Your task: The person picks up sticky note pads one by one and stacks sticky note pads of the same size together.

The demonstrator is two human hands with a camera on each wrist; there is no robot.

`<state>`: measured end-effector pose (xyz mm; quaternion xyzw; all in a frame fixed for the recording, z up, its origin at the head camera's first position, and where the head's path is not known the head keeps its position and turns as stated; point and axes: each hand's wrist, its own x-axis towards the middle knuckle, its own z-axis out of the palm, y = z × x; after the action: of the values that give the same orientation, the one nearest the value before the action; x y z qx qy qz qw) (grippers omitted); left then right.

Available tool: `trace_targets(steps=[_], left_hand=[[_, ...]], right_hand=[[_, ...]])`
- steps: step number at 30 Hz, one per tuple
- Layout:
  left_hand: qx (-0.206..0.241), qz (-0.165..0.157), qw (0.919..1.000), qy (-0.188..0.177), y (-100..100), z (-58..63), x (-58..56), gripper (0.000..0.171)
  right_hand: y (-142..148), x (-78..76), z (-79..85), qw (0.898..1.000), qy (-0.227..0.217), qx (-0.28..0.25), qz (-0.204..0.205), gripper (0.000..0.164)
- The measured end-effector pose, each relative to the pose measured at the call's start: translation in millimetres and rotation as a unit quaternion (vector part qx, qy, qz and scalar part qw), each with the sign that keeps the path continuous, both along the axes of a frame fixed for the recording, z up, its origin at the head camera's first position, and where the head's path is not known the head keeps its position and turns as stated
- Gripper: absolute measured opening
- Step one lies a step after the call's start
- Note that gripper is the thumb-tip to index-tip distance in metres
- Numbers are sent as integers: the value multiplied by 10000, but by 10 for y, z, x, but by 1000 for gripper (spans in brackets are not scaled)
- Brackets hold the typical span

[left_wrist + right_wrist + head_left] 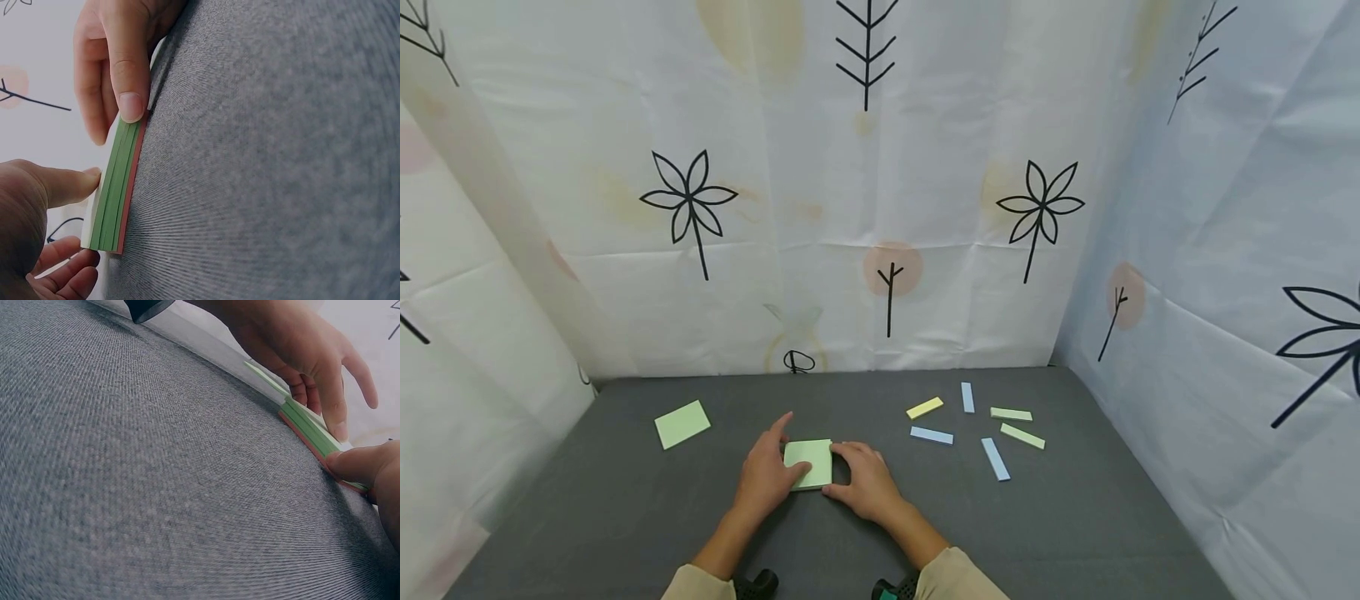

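Note:
A pale green sticky note pad lies on the grey table between the hands. Its side shows several green layers above a reddish bottom layer. My left hand holds the left side, thumb on the top sheet and index finger pointing away. On the right, my right hand grips the pad between the thumb at the near corner and a finger at the far corner. In the right wrist view a thin green sliver juts past the pad's end; whether it belongs to the pad I cannot tell.
One loose green note lies at the table's left. Several narrow paper strips are scattered right of the hands: a yellow strip, blue strips and green strips. White printed cloth walls the back and sides.

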<state>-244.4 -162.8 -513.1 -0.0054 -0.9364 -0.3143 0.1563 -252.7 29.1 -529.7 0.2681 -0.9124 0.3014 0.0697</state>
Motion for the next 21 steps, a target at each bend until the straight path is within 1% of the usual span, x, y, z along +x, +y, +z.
trace_targets(steps=[8, 14, 18, 21], left_hand=[[-42, -49, 9999, 80, 4, -11, 14, 84], [80, -48, 9999, 61, -9, -31, 8, 84], [142, -25, 9999, 7, -14, -44, 0, 84], [166, -14, 9998, -57, -16, -44, -5, 84]], right_hand=[[9, 3, -2, 9999, 150, 19, 70, 63], [4, 7, 10, 9996, 145, -183, 145, 53], [-20, 2, 14, 9995, 147, -276, 56, 47], [-38, -4, 14, 9995, 255, -192, -29, 46]])
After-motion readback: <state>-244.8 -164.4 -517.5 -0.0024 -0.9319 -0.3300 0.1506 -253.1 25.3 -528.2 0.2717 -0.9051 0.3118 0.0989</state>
